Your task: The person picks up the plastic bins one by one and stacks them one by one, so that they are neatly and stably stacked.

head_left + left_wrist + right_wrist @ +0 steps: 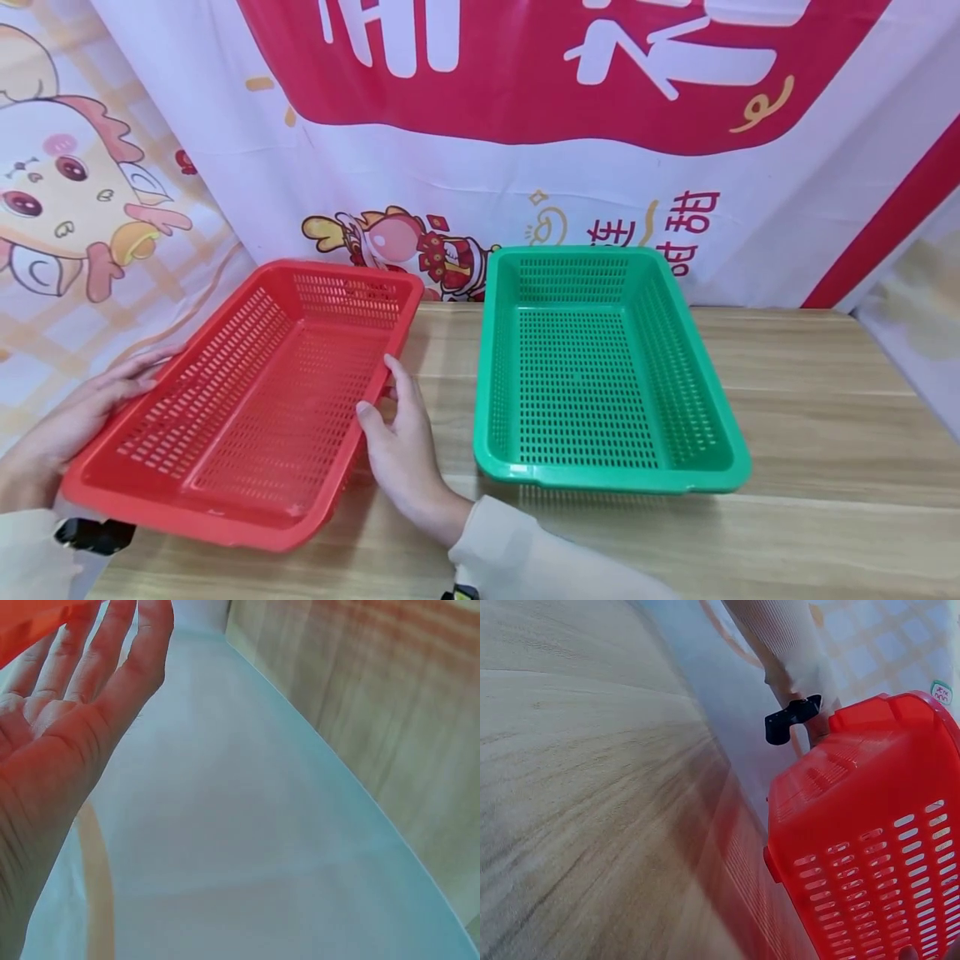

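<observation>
A red plastic basket (262, 417) with slotted walls is held tilted at the left of the table, its near end raised. My left hand (90, 408) holds its left side, thumb by the rim. In the left wrist view the fingers of that hand (82, 697) reach up along the red plastic, the palm apart from it. My right hand (405, 442) grips the right rim, thumb on top and some fingers hidden behind the wall. The right wrist view shows the slotted outside of the red basket (885, 817). Nothing lies inside it.
To the right, a green slotted basket (615, 479) stands on the wooden table (840, 467), with nothing in it. A printed cloth (465, 175) hangs behind the table, and another patterned cloth (172, 275) borders the left side.
</observation>
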`<state>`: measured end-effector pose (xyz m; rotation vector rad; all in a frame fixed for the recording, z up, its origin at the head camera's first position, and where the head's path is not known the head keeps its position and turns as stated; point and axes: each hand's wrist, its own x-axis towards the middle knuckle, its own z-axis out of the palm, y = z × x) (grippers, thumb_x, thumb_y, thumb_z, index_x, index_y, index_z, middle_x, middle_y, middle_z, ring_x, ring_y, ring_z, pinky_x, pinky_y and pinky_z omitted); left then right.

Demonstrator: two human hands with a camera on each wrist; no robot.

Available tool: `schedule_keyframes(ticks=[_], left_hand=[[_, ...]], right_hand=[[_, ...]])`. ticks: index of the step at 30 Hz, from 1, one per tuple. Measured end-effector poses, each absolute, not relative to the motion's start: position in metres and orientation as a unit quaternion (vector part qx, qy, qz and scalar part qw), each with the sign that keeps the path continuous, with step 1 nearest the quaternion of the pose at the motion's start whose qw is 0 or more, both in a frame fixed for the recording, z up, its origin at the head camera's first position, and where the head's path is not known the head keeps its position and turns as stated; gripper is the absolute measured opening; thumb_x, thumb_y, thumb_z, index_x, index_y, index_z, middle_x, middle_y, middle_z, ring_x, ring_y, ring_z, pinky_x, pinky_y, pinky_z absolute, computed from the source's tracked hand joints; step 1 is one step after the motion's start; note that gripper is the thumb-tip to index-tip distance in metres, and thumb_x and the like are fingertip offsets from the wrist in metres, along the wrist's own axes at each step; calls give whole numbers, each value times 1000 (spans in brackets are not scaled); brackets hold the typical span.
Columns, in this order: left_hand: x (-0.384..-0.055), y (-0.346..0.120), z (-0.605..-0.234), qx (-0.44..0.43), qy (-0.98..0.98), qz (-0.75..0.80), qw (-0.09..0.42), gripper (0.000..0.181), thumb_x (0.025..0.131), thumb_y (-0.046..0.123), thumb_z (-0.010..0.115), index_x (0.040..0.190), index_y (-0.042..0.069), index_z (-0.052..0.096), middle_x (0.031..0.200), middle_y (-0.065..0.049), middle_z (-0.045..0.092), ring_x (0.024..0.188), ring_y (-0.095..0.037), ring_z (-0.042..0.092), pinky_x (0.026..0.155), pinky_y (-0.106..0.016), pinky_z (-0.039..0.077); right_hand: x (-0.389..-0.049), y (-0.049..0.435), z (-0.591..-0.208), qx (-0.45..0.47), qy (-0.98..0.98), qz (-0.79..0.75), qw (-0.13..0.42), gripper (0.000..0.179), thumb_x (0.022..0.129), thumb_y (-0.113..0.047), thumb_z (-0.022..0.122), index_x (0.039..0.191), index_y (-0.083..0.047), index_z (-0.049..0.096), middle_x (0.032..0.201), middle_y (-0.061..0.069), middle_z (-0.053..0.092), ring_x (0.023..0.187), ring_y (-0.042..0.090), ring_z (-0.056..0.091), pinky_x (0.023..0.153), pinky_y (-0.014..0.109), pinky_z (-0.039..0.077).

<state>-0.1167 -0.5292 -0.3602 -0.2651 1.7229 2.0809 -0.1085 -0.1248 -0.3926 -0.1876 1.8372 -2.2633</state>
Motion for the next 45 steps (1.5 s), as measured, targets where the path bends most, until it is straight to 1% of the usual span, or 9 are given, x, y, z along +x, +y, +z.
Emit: schedule_keyframes(ticks=[3,6,9,15,18,23,30,35,45], left_hand=[[-118,-528,-358,-76,604,759,230,54,116,20,28,151,57,45,125,-3,76,103,-39,77,83,-59,62],[-117,-526,-355,-84,595,761,243,53,116,22,28,147,60,50,126,-3,76,106,-41,76,86,-62,60],[-116,-525,-352,-72,596,762,244,55,116,20,26,145,59,53,127,-2,76,106,-42,76,85,-62,60],[-114,-519,-346,-67,624,751,205,55,116,17,28,149,55,51,124,3,77,98,-39,78,79,-59,62],[-113,-512,-343,-94,635,743,188,52,115,20,33,148,56,51,123,5,77,97,-39,78,79,-61,61],[-110,-504,-337,-88,644,743,160,51,115,19,33,147,53,54,120,7,78,93,-37,79,74,-58,63],[-109,-496,-328,-105,633,751,155,48,115,24,38,151,52,49,123,4,78,99,-41,78,79,-66,59],[-110,-491,-321,-97,633,753,153,47,115,25,38,152,51,49,127,7,76,101,-39,78,80,-66,59],[-110,-460,-304,-105,683,712,124,52,112,33,46,160,49,35,120,10,78,94,-39,79,76,-63,60]], right_hand=[[-109,-120,-391,-72,629,-767,103,68,104,-18,65,160,-39,34,149,1,49,123,17,60,96,33,62],[-110,-116,-389,-82,631,-765,97,68,104,-17,64,161,-34,34,148,4,49,122,17,59,96,35,62],[-110,-112,-385,-88,625,-769,99,68,104,-16,64,161,-36,33,147,4,49,122,20,61,95,35,62],[-111,-103,-375,-91,622,-771,103,67,105,-17,62,161,-40,33,147,2,48,121,25,65,91,34,64],[-112,-99,-371,-94,624,-770,94,65,106,-17,61,161,-38,33,146,4,49,117,25,67,89,34,64],[-113,-92,-364,-100,624,-770,88,65,107,-19,59,163,-36,32,145,9,49,112,24,69,90,35,64],[-111,-82,-352,-106,633,-764,75,65,107,-19,59,164,-32,31,145,8,49,115,22,64,91,35,64],[-111,-72,-342,-120,625,-769,57,63,107,-18,57,164,-27,32,143,9,50,119,24,61,89,36,65],[-113,-50,-326,-128,618,-775,36,61,109,-17,52,165,-29,30,145,9,50,123,27,61,90,38,65]])
